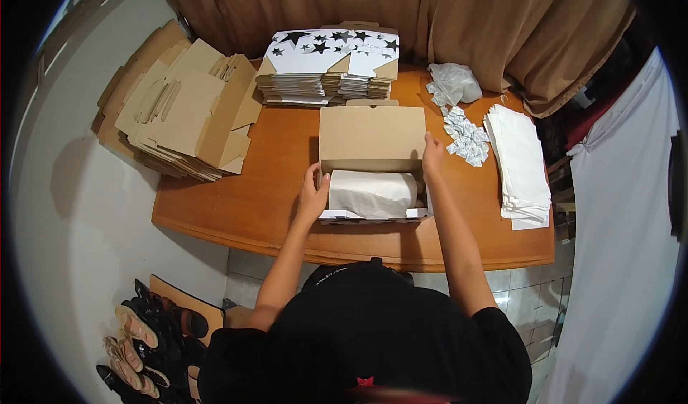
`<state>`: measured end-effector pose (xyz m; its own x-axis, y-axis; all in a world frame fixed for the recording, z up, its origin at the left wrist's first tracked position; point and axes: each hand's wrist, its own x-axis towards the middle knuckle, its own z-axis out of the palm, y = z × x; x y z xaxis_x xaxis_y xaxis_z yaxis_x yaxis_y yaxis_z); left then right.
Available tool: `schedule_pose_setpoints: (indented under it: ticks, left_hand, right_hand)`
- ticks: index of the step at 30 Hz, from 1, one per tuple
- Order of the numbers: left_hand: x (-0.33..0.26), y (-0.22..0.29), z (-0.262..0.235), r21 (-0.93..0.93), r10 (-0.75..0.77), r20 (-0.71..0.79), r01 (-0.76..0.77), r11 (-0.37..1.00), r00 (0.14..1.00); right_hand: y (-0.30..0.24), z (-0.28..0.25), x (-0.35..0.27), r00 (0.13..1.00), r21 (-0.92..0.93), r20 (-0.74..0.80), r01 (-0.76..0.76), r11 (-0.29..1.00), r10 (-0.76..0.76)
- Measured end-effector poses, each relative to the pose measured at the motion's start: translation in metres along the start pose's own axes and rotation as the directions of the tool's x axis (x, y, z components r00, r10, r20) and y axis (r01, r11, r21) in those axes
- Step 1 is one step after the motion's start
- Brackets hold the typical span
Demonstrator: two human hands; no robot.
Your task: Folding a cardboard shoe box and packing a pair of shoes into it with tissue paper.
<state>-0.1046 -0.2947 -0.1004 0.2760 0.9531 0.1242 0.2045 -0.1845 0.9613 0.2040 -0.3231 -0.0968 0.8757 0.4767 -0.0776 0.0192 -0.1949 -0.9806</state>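
Observation:
An open cardboard shoe box, brown inside, stands on the wooden table in front of me with its lid raised at the far side. In it lies a bundle wrapped in white paper; what the paper covers is hidden. My left hand grips the box's left wall, thumb near the inner edge. On the other side my right hand is closed on the right edge, where lid and box meet. Black marks show on the white outside of the near wall.
Flattened brown boxes pile up at the left, and star-printed ones are stacked behind. Rightward lie small white packets, a clear plastic bag and a stack of white paper. Sandals are below left, off the wooden table.

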Motion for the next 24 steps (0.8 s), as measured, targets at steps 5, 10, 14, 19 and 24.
schedule_pose_setpoints:
  ticks: [5,10,14,19,24]
  left_hand:
    - [-0.001,0.005,-0.002,-0.272,-0.097,-0.015,0.089,0.958,0.995]
    - [-0.019,0.044,-0.014,-0.414,-0.173,-0.005,0.156,0.897,0.985]
    - [-0.043,0.048,-0.012,-0.338,0.04,-0.058,-0.057,0.94,0.998]
    - [-0.07,0.042,0.002,-0.18,0.037,-0.018,-0.04,0.983,0.999]
    - [-0.074,0.038,0.012,0.215,0.197,-0.133,-0.165,0.963,0.971]
  right_hand:
    - [-0.001,-0.02,-0.005,0.966,0.483,0.255,-0.099,0.87,-0.032]
    - [-0.005,-0.055,-0.038,0.913,0.404,0.328,0.094,0.91,-0.24]
    - [0.008,-0.098,-0.057,0.737,0.36,0.451,0.367,0.858,-0.504]
    - [-0.003,-0.121,-0.102,0.738,0.108,0.494,0.472,0.875,-0.459]
    - [-0.013,-0.112,-0.13,0.703,-0.211,0.502,0.664,0.717,-0.503]
